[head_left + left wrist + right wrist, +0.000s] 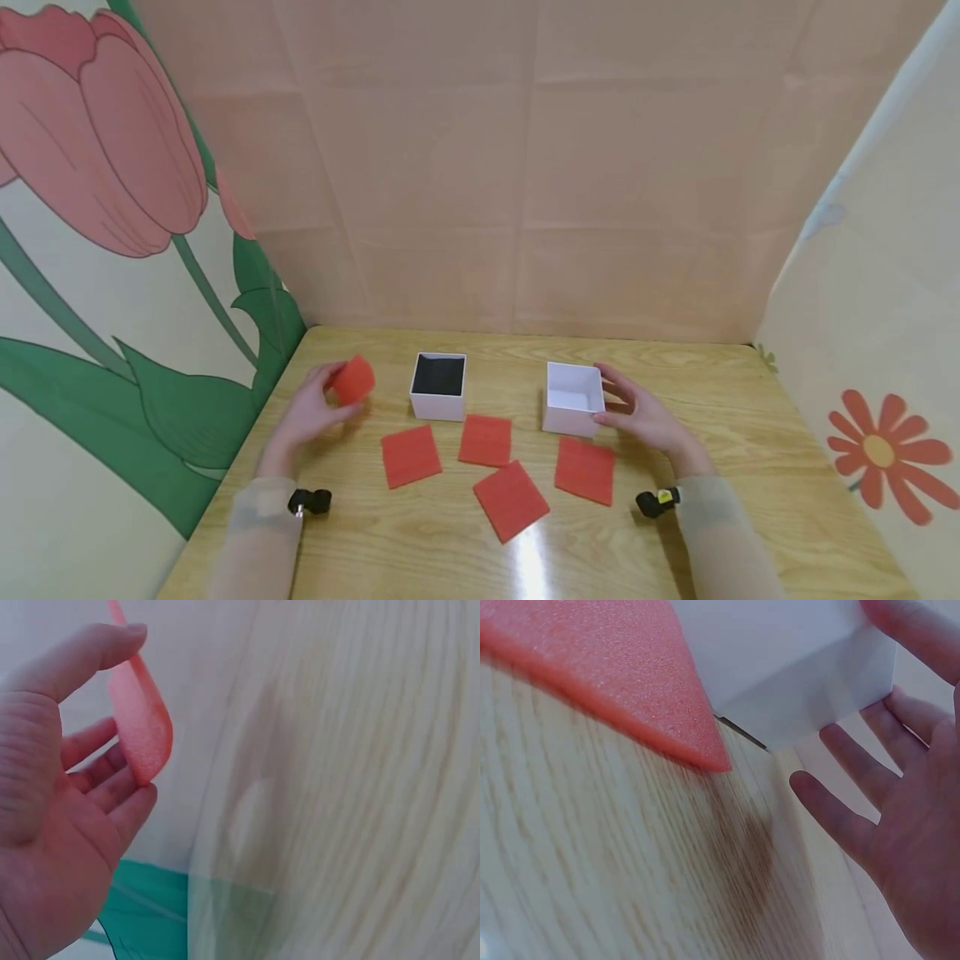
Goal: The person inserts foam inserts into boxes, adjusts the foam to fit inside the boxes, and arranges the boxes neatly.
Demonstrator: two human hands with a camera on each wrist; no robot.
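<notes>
My left hand (310, 408) pinches a red foam square (356, 380) between thumb and fingers, raised over the left side of the table. In the left wrist view this foam square (145, 724) bows under the grip. On the right, my right hand (643, 417) holds a white open-topped box (570, 419) by its right side, thumb at the near corner and fingers towards the back. The box's inside is white and bare. In the right wrist view the thumb and fingertips meet the white box (795, 667), beside a red foam square (622, 667).
A second white box (438, 407) with a black inside (439, 375) stands left of centre. Several red foam squares (512, 502) lie flat on the wooden table (420, 550) in front of the boxes. A pinkish cloth (420, 208) hangs behind, with flower-printed sheets at both sides.
</notes>
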